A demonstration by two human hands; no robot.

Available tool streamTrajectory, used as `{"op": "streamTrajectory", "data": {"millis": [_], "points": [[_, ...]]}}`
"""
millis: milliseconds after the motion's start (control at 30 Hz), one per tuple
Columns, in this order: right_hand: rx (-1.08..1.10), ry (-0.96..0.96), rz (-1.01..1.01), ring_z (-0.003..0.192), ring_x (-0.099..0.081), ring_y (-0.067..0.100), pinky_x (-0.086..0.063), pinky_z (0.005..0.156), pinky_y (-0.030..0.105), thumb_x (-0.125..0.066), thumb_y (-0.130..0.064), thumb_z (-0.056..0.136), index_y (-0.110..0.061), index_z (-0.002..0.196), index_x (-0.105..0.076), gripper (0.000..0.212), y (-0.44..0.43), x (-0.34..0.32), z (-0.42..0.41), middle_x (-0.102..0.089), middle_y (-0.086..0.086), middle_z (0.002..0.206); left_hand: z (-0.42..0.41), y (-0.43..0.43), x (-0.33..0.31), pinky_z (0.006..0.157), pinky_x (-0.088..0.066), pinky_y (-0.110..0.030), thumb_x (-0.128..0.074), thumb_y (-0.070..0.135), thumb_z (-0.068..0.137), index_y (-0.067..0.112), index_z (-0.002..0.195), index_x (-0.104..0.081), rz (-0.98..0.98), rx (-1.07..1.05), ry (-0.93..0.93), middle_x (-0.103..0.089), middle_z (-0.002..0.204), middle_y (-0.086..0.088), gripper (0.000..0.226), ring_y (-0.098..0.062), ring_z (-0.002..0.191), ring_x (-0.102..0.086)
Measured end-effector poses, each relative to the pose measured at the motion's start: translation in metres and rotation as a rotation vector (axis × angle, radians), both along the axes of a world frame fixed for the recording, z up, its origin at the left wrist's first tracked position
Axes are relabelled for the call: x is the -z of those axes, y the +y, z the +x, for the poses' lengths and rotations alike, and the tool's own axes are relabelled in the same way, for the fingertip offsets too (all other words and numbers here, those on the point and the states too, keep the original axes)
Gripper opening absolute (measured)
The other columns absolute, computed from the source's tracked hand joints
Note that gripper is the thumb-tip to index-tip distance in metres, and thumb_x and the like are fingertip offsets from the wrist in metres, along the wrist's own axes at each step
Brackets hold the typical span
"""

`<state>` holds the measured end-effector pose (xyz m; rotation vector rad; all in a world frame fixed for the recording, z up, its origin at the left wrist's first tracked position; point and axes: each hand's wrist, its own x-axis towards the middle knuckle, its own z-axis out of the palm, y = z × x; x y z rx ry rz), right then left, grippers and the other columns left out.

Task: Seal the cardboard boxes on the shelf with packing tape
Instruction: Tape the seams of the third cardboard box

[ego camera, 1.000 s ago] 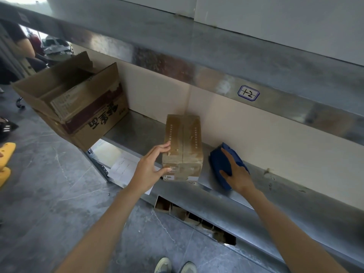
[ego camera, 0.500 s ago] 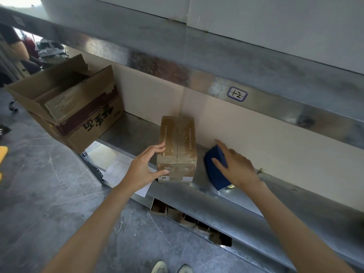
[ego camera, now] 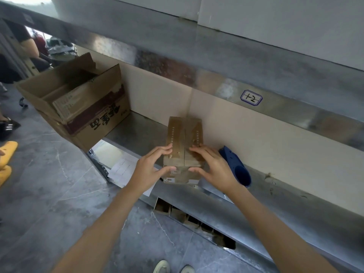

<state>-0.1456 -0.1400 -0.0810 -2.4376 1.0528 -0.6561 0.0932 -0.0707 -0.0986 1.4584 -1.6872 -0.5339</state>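
The metal shelf (ego camera: 137,134) is carrying a large open box (ego camera: 98,123) that is overhanging its left end. The small cardboard box (ego camera: 184,133) is sitting at the shelf's near edge, flaps closed. A blue tape dispenser (ego camera: 236,170) is lying just right of it. The left hand (ego camera: 151,170) and right hand (ego camera: 214,170) are gripping its near end, fingers on top, thumbs on the front face.
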Motion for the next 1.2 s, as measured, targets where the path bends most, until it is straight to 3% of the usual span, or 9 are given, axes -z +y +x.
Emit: {"op": "streamTrajectory", "data": {"millis": [200, 367, 533, 700, 867, 1033, 1200], "points": [[0.024, 0.019, 0.007, 0.133, -0.041, 0.014, -0.042, 0.103, 0.030, -0.059, -0.064, 0.083, -0.028, 0.140, -0.047, 0.069, 0.002, -0.002, 0.001, -0.052, -0.005, 0.139, -0.006, 0.001, -0.001, 0.101, -0.041, -0.010, -0.080, 0.048, 0.075, 0.019, 0.120, -0.061, -0.025, -0.020, -0.013, -0.055, 0.137, 0.020, 0.057, 0.009, 0.124, -0.050], [0.069, -0.020, -0.016, 0.127, -0.047, 0.016, -0.049, 0.097, 0.035, -0.062, -0.060, 0.082, -0.026, 0.136, -0.052, 0.065, 0.004, 0.002, 0.006, -0.057, -0.005, 0.132, -0.015, 0.000, 0.003, 0.095, -0.046, -0.011, -0.078, 0.049, 0.074, 0.017, 0.118, -0.060, -0.084, -0.088, -0.016, -0.056, 0.132, 0.018, 0.057, 0.014, 0.119, -0.050], [0.090, -0.020, 0.014, 0.128, -0.044, 0.012, -0.045, 0.094, 0.028, -0.050, -0.062, 0.089, -0.029, 0.137, -0.050, 0.059, 0.007, -0.003, 0.007, -0.055, -0.005, 0.134, -0.017, 0.001, -0.001, 0.096, -0.042, -0.009, -0.080, 0.042, 0.077, 0.021, 0.114, -0.060, -0.060, -0.099, 0.011, -0.059, 0.130, 0.017, 0.048, 0.009, 0.120, -0.052], [0.201, -0.107, 0.020, 0.119, -0.048, 0.014, -0.046, 0.086, 0.028, -0.057, -0.037, 0.089, -0.026, 0.128, -0.057, 0.040, 0.011, 0.005, 0.021, -0.059, -0.007, 0.125, -0.030, -0.001, 0.000, 0.093, -0.044, -0.010, -0.073, 0.016, 0.075, 0.016, 0.101, -0.065, -0.102, -0.222, 0.085, -0.065, 0.119, 0.016, 0.027, 0.006, 0.113, -0.058], [0.209, -0.170, 0.014, 0.114, -0.055, 0.015, -0.049, 0.088, 0.030, -0.054, -0.010, 0.094, -0.019, 0.122, -0.062, 0.030, 0.001, 0.005, 0.019, -0.064, -0.006, 0.119, -0.027, -0.003, 0.002, 0.097, -0.047, -0.018, -0.067, -0.003, 0.080, 0.013, 0.100, -0.069, -0.095, -0.219, 0.144, -0.068, 0.117, 0.014, 0.026, 0.000, 0.112, -0.062], [0.122, -0.153, 0.132, 0.122, -0.051, 0.008, -0.042, 0.101, 0.025, -0.054, -0.038, 0.099, -0.024, 0.131, -0.058, 0.035, -0.001, 0.000, 0.007, -0.060, -0.009, 0.130, -0.019, 0.001, 0.001, 0.104, -0.043, -0.019, -0.064, 0.003, 0.091, 0.014, 0.113, -0.068, -0.044, -0.124, 0.162, -0.064, 0.128, 0.014, 0.025, -0.002, 0.121, -0.057], [0.054, -0.145, 0.173, 0.131, -0.043, 0.009, -0.034, 0.107, 0.026, -0.053, -0.031, 0.100, -0.028, 0.135, -0.053, 0.035, -0.001, 0.002, -0.002, -0.054, -0.010, 0.136, -0.013, 0.000, -0.001, 0.106, -0.041, -0.018, -0.059, 0.008, 0.096, 0.014, 0.117, -0.067, -0.002, -0.073, 0.161, -0.062, 0.131, 0.015, 0.023, 0.000, 0.125, -0.054]]}}
